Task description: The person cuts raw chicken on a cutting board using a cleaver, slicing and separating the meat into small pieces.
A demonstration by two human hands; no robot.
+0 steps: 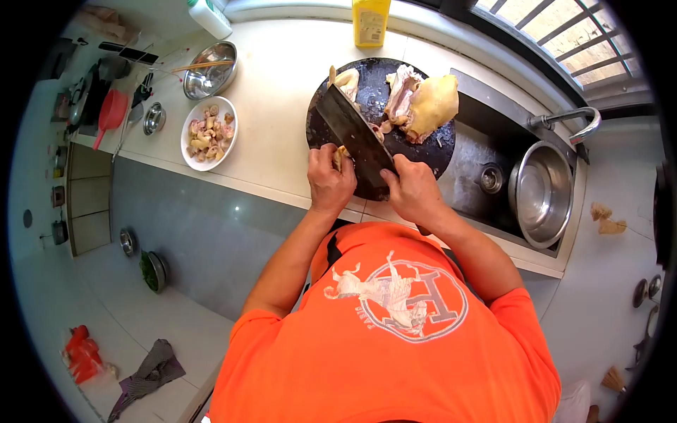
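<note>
My right hand is closed round the lower end of a dark, broad-bladed cleaver, which slants up and left over a round black cutting board. On the left of the blade, my left hand is closed with its fingertips on a small piece of chicken. Part of that piece is hidden by the fingers and the blade. A large chunk of raw chicken lies on the board's right side. Another chicken piece sits near its upper left edge, partly behind the blade.
A white bowl of cut chicken stands left of the board, near a steel bowl with chopsticks. The sink adjoins the board on the right and holds a steel basin. A yellow container stands behind the board.
</note>
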